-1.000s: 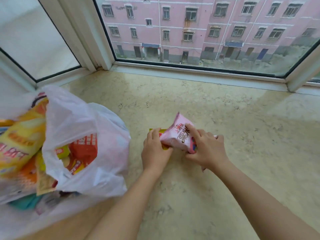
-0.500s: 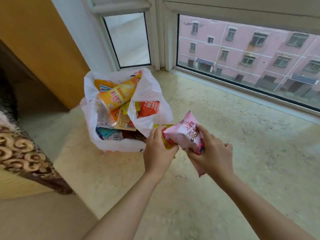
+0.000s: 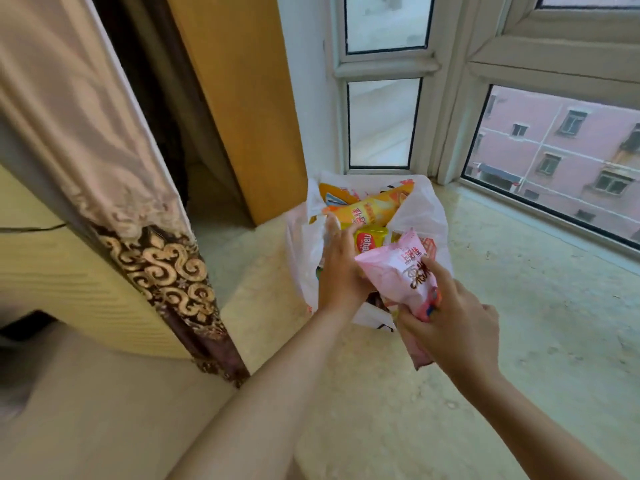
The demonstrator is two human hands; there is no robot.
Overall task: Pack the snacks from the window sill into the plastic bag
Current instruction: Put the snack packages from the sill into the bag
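pink snack packet (image 3: 403, 271), lifted off the marble sill (image 3: 519, 306) a second ago, is now pinched in the right hand (image 3: 457, 327) over the plastic bag (image 3: 420, 211), whose rim the left hand (image 3: 341, 271) grips, ready to drop in.

A home is indicated, likely a bedroom or living room: a marble bay window sill (image 3: 519, 306), white-framed windows (image 3: 446, 109), an ornate curtain (image 3: 104, 161) and a pink apartment block (image 3: 561, 154) are seen.
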